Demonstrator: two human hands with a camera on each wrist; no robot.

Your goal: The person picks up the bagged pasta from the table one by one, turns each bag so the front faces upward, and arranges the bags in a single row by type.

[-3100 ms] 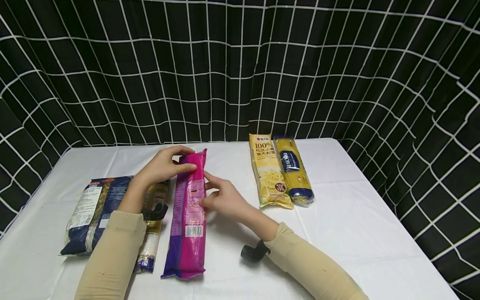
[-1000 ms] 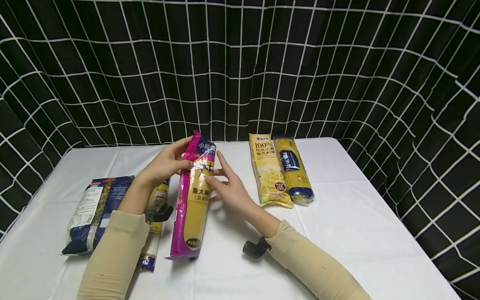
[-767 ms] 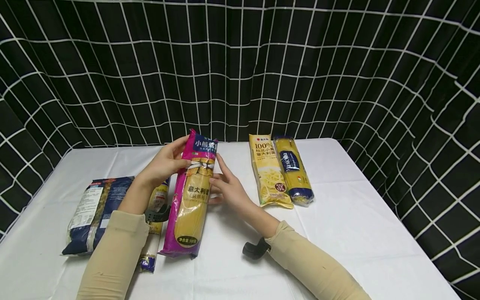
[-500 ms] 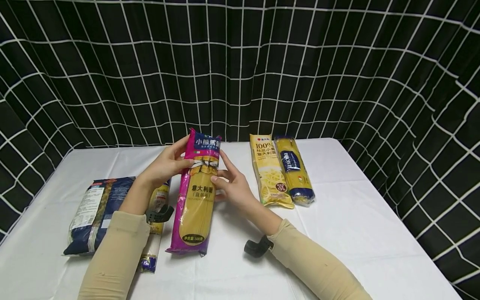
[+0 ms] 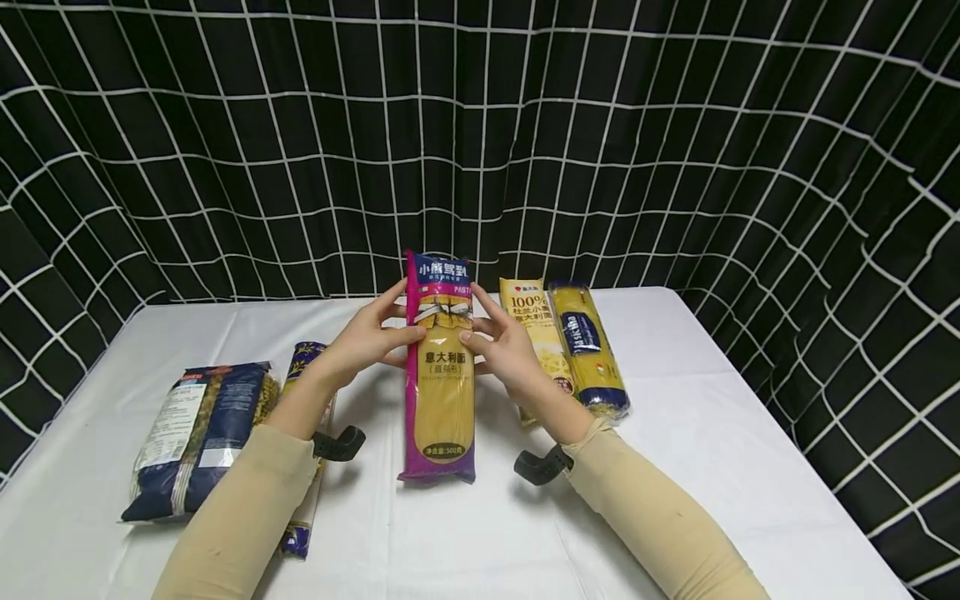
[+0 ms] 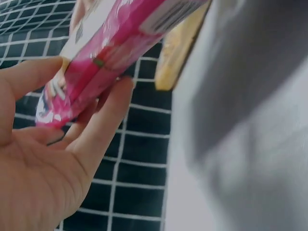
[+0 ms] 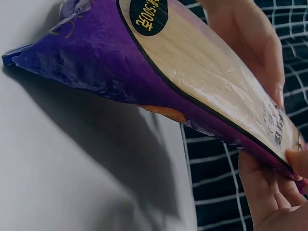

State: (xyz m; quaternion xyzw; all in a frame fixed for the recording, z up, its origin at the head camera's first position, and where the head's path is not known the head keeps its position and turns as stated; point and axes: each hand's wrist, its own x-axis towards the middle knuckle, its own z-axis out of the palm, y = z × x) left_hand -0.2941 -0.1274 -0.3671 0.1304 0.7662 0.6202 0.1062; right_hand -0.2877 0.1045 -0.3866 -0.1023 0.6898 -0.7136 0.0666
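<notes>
Both hands hold a pink and purple spaghetti packet [image 5: 444, 392] near the middle of the table, its printed front and clear window facing up. My left hand [image 5: 375, 333] grips the left edge of its upper half, thumb on the front and fingers toward the back. Opposite it, my right hand [image 5: 510, 346] grips the right edge the same way. In the left wrist view the far end of the packet [image 6: 110, 53] is raised off the cloth. The right wrist view shows its purple near end [image 7: 72, 53] low, close over the table, with a shadow beneath.
At left lies a dark blue pasta bag [image 5: 217, 442] with a white label; a narrow pasta packet [image 5: 300, 533] is partly hidden under the left forearm. A yellow spaghetti packet [image 5: 528, 308] and a blue-banded one [image 5: 588, 342] lie side by side at right. A black gridded curtain [image 5: 480, 125] hangs behind.
The spaghetti packet has turned from its barcode back to its front. Both hands have carried it right to the middle, and the right forearm now overlaps the yellow packet.
</notes>
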